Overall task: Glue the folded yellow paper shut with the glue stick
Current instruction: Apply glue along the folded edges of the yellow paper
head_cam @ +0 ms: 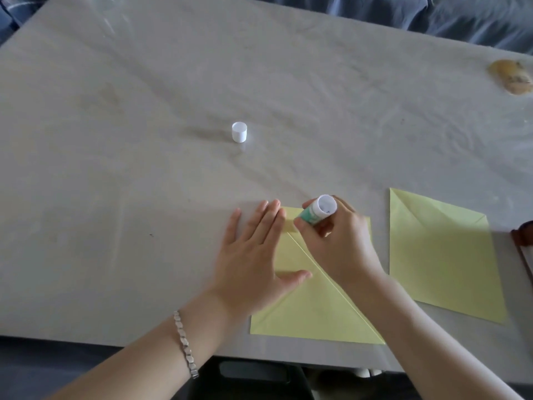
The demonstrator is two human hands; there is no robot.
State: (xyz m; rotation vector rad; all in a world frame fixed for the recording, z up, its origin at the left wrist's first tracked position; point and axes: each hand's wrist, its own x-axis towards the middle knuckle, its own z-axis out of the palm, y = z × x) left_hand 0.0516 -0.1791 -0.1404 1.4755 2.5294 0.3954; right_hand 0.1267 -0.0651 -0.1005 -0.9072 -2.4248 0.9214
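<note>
A folded yellow paper (314, 310) lies near the table's front edge, with diagonal creases showing. My left hand (253, 255) rests flat on its left part, fingers spread, thumb on the paper. My right hand (337, 241) grips a white and green glue stick (317, 210), tilted with its tip down against the paper's upper left corner and its white base toward the camera. The tip itself is hidden by my fingers. The stick's white cap (239, 132) stands apart on the table, farther back.
A second folded yellow paper (444, 255) lies to the right. A brown object (523, 235) sits at the right edge, and a tan patch (512, 77) at the far right corner. The grey table (115, 168) is covered with wrinkled clear plastic.
</note>
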